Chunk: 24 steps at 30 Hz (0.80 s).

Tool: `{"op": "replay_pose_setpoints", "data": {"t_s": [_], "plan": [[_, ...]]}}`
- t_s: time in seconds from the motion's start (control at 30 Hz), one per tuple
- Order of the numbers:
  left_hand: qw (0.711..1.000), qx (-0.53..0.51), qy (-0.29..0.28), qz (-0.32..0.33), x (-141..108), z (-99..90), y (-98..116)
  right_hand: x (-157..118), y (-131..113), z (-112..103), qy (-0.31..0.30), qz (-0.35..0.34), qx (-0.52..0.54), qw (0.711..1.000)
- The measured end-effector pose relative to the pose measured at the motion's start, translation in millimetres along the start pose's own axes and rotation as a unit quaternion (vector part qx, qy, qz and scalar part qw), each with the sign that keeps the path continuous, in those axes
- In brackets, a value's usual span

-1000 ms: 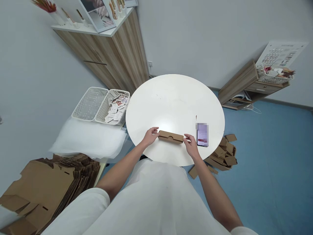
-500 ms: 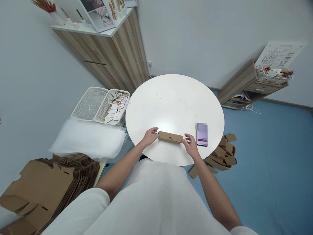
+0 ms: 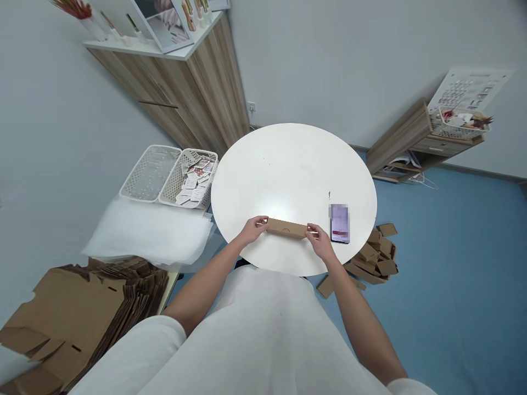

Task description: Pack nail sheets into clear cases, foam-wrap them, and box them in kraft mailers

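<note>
A long, narrow brown cardboard box (image 3: pixel 287 227) lies closed near the front edge of the round white table (image 3: pixel 296 164), a small half-round cut showing on its near side. Its left end is gripped between the thumb and fingers of my left hand (image 3: pixel 255 229). At the opposite end, my right hand (image 3: pixel 319 238) holds the box in the same way. A phone (image 3: pixel 340 224) with a lit, partly blurred screen lies to the right of my right hand.
Left of the table are two white baskets (image 3: pixel 160 198), one with cards, white foam sheets (image 3: pixel 148 230) and stacked flat cardboard (image 3: pixel 78 307). Small brown boxes (image 3: pixel 376 255) are heaped on the floor at right. Wooden cabinets (image 3: pixel 206 82) stand behind.
Both hands have closed in on the ends of the box, the fingers now against it. The box appears slightly turned up toward the far side.
</note>
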<state>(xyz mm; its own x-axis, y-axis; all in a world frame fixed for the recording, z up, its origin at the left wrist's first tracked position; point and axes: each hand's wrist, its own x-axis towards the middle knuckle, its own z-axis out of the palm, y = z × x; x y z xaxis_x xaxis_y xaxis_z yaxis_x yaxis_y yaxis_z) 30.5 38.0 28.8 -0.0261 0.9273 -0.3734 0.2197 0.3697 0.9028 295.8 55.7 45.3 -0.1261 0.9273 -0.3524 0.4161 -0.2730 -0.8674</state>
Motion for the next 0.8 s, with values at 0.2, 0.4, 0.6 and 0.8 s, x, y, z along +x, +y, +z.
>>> {"op": "replay_pose_setpoints", "data": {"t_s": [0.2,0.4,0.6,0.8], "plan": [[1.0,-0.016,-0.01,0.008,-6,0.9,-2,-6,5,3,-0.017,-0.011,0.032,0.999],[0.999,-0.027,-0.005,0.025,-17,3.3,-11,-20,12,8,-0.026,-0.025,0.043,0.998],[0.999,-0.032,0.013,0.03,-32,9.2,-19,-36,16,18,0.003,-0.033,0.008,0.999],[0.999,-0.045,0.021,0.004,-41,14.3,-26,-44,29,26,-0.014,-0.028,0.044,0.999]]}}
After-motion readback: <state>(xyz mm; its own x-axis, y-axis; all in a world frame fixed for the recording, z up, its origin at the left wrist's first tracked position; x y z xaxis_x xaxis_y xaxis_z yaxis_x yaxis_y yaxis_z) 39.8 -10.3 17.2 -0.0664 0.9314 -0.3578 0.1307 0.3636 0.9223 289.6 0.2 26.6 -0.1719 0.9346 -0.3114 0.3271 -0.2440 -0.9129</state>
